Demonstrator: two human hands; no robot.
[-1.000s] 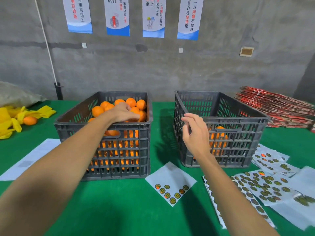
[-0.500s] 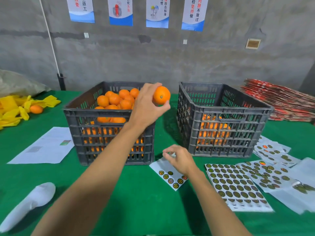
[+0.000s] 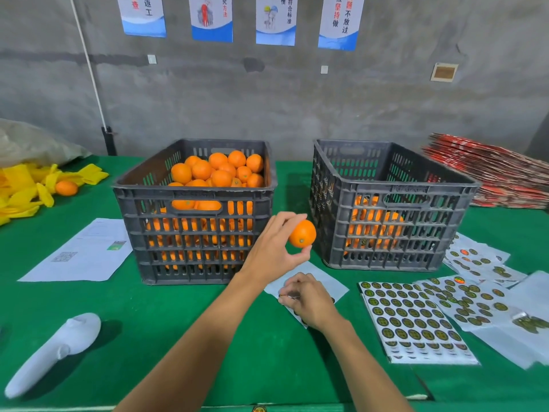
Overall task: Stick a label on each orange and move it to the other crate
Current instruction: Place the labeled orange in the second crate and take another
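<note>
An orange [image 3: 302, 234] is gripped by the left hand [image 3: 271, 251] between thumb and fingers, held above the green worktop [image 3: 178, 337] between the left crate [image 3: 196, 215] and right crate [image 3: 389, 209]. The right hand [image 3: 310, 298] is curled, fingertips pinched at a small label sheet [image 3: 326, 282]; whether a label is held cannot be told. Wall posters [image 3: 340, 20] carry Chinese characters; "不放过" is legible.

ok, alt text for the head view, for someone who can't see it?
A person's left hand holds an orange between two dark crates on a green table, while the right hand picks at a small label sheet. The left crate is piled with oranges; the right crate holds fewer.
</note>
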